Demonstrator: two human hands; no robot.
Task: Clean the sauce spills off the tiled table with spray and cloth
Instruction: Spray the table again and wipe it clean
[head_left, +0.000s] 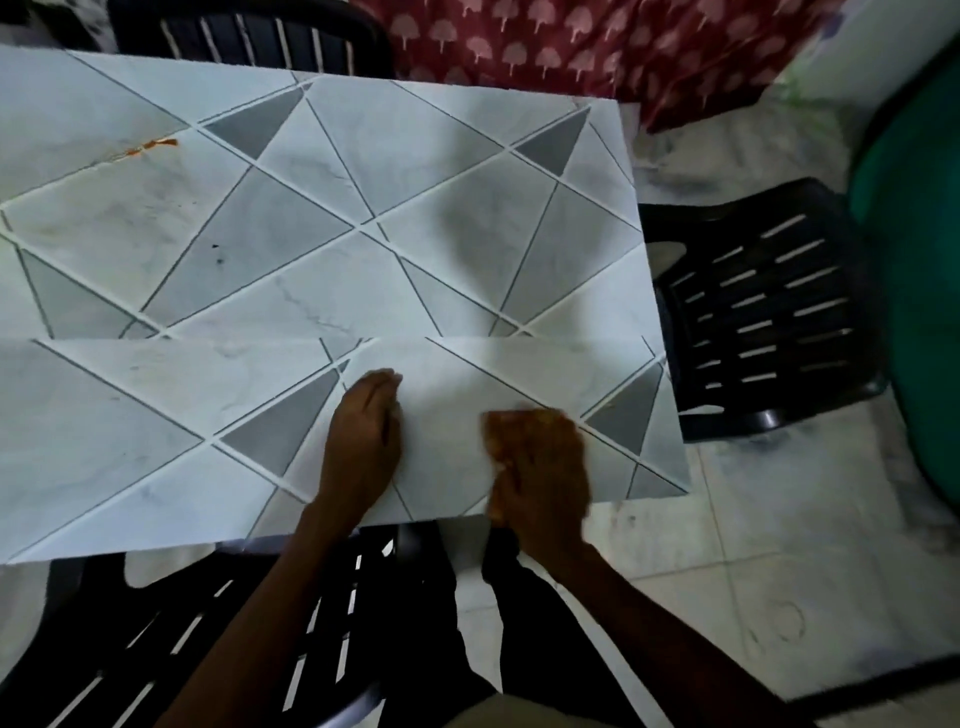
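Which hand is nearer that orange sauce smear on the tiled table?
Left. The left hand rests by the near edge of the tiled table, well to the right of the orange sauce smear; the blurred right hand lies even farther right.

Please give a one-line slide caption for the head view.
Left hand and blurred right hand at the near edge of the tiled table; orange sauce spill lies far left.

Table (311, 218) before me: pale grey-white marbled tiles, thin dark diagonal lines, darker grey triangles. Sauce smear (153, 145) on it orange; one small black speck (215, 245). Chair on my right (769, 312) black, slatted; chair below me (182, 649) same. Fabric (571, 47) beyond maroon, pink tree motifs. Rounded thing (909, 260) green. Floor (727, 545) white, grey smudges.
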